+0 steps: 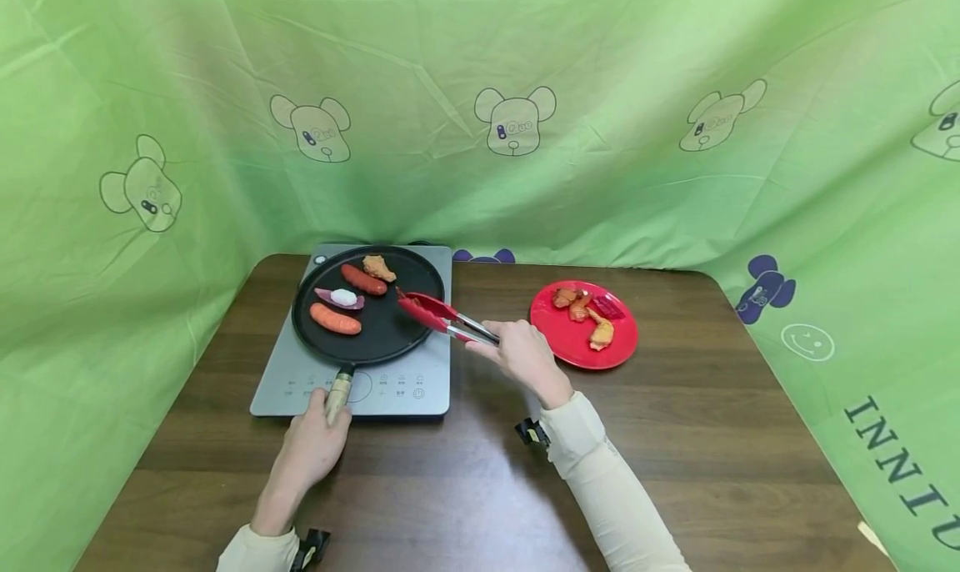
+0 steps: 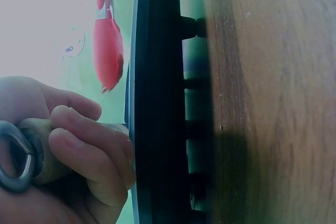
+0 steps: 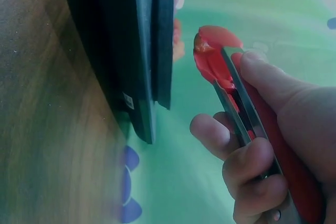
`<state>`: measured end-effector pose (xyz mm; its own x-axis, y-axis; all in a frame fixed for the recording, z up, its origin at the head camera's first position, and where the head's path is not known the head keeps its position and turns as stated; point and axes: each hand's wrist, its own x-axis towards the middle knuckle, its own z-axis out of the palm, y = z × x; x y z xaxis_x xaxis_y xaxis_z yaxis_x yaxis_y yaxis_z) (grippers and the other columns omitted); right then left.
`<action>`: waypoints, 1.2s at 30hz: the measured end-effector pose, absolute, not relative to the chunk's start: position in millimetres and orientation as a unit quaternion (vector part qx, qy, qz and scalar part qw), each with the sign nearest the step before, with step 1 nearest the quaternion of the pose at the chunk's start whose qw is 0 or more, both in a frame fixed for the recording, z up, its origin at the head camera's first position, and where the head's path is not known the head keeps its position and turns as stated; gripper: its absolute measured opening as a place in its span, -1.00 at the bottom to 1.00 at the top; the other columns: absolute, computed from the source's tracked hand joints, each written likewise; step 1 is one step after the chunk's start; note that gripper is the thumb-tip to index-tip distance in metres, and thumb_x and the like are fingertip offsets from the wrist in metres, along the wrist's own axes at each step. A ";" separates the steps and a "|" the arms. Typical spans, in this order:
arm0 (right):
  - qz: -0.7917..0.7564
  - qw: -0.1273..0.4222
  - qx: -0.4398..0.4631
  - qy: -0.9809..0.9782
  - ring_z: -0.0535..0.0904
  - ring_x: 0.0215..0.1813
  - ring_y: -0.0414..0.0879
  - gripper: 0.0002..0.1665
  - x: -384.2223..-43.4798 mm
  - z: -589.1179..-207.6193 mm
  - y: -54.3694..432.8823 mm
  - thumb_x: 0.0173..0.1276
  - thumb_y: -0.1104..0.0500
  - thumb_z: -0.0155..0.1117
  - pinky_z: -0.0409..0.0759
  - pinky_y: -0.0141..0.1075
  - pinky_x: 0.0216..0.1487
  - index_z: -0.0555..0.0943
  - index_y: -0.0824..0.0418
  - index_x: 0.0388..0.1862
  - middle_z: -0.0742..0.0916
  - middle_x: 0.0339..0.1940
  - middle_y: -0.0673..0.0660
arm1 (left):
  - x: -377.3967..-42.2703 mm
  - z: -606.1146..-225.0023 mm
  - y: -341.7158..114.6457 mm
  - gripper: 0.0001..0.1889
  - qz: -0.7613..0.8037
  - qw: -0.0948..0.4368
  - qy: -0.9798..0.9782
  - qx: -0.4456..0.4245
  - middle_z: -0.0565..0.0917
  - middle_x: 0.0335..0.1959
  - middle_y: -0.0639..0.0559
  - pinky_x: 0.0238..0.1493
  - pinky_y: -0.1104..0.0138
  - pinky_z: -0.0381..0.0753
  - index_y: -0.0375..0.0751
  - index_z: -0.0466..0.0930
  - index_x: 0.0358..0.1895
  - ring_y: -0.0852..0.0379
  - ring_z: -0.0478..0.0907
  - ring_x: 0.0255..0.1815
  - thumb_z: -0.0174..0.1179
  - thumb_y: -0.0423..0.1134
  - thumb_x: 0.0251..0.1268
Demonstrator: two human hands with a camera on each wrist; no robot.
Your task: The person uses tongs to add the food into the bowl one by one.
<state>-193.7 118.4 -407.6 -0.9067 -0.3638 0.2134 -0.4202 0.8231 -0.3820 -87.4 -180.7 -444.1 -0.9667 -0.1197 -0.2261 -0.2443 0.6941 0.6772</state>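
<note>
My left hand [image 1: 315,439] grips the light-coloured handle [image 1: 339,395] of a black round frying pan [image 1: 390,343], which sits on a silver induction cooktop [image 1: 273,388]. Two sausages [image 1: 335,319], a golden fried chicken piece [image 1: 378,268] and a purple-and-white piece of food [image 1: 341,298] lie in the pan. The right hand [image 1: 525,358] holds red-tipped metal tongs [image 1: 429,312] over the pan's right side. Between the tong heads a small brownish piece of food [image 3: 201,43] shows, mostly hidden by the red heads. In the left wrist view, fingers [image 2: 86,156] curl round the handle.
To the right of the cooktop stands a red plate [image 1: 555,343] with several food pieces on it, among them a golden chicken piece [image 1: 601,332]. Everything rests on a brown wooden table [image 1: 480,489]. A green curtain [image 1: 420,180] with printed bears hangs behind and at the sides.
</note>
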 end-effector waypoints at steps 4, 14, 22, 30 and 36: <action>0.214 0.071 0.196 -0.954 0.34 -0.67 -0.11 -0.67 -197.9 -410.6 114.9 0.22 -0.19 0.30 0.25 -0.28 -0.69 0.52 -0.01 -0.49 0.39 -0.75 -0.04 | -87.0 -443.4 -180.6 -0.58 0.381 0.088 0.915 -0.100 0.38 -0.57 -0.09 -0.67 0.24 0.33 -0.33 0.14 0.16 0.07 0.35 -0.68 -0.10 -0.12 0.39; 0.214 0.070 0.163 -0.961 0.44 -0.61 -0.04 -0.68 -213.2 -409.5 105.2 0.23 -0.21 0.28 0.31 -0.25 -0.68 0.60 0.00 -0.39 0.48 -0.71 0.01 | -88.2 -440.5 -179.2 -0.54 0.385 0.093 0.912 -0.105 0.39 -0.54 -0.12 -0.66 0.23 0.34 -0.33 0.11 0.20 0.06 0.36 -0.66 -0.11 -0.12 0.40; 0.199 0.054 0.149 -0.967 0.49 -0.58 -0.01 -0.65 -227.2 -409.1 97.7 0.25 -0.24 0.24 0.34 -0.20 -0.62 0.56 -0.01 -0.45 0.50 -0.68 0.02 | -87.1 -442.9 -179.6 -0.57 0.384 0.090 0.913 -0.105 0.40 -0.54 -0.12 -0.66 0.23 0.34 -0.32 0.13 0.18 0.06 0.37 -0.66 -0.10 -0.12 0.40; 0.196 0.036 0.133 -0.971 0.47 -0.57 -0.01 -0.64 -240.4 -408.4 94.0 0.26 -0.22 0.24 0.34 -0.21 -0.60 0.57 0.03 -0.42 0.52 -0.66 0.05 | -87.0 -443.1 -179.0 -0.56 0.384 0.089 0.913 -0.105 0.40 -0.53 -0.12 -0.66 0.23 0.34 -0.32 0.13 0.19 0.06 0.37 -0.66 -0.10 -0.12 0.40; 0.194 0.029 0.126 -0.973 0.48 -0.55 -0.01 -0.61 -247.2 -410.6 91.8 0.26 -0.25 0.22 0.34 -0.20 -0.61 0.54 0.02 -0.46 0.52 -0.65 0.05 | -87.2 -443.8 -179.1 -0.56 0.378 0.086 0.916 -0.106 0.41 -0.52 -0.12 -0.65 0.23 0.34 -0.31 0.14 0.18 0.05 0.38 -0.64 -0.09 -0.11 0.40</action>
<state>-247.2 91.8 -410.6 -0.9667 -0.2338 0.1044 -0.2560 0.8934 -0.3692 -87.2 -179.1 -443.8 -0.9628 -0.1294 -0.2370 -0.2589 0.6925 0.6734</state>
